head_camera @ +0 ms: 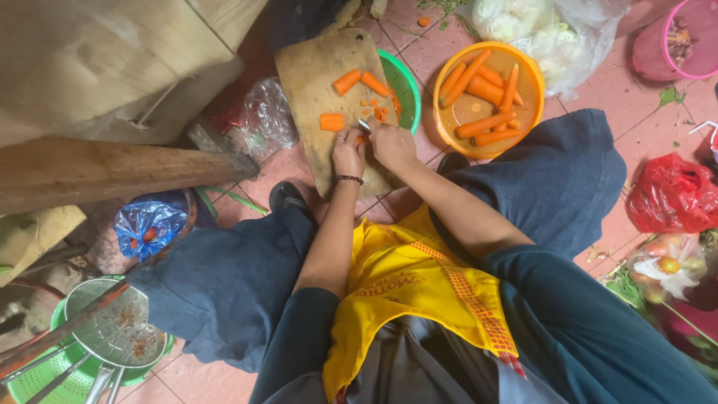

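Head view: left hand [348,152] pins a carrot piece [362,139] at the near end of the wooden cutting board [314,67], and right hand [390,142] is clenched round a small knife [364,124]. I'd curl those fingertips back and slice slow. Carrot's bright orange, peeled; cut chunks [346,81] sit farther up the board, whole ones in an orange bowl [532,82] right of it.

Single head cam, worn high, aimed steeply down and fwd over lap and knees. Mid-range on wooden cutting board [321,82] at top-centre, on the tiled floor [636,112]. Near-vertical angle. No 2nd view, so no shared area.
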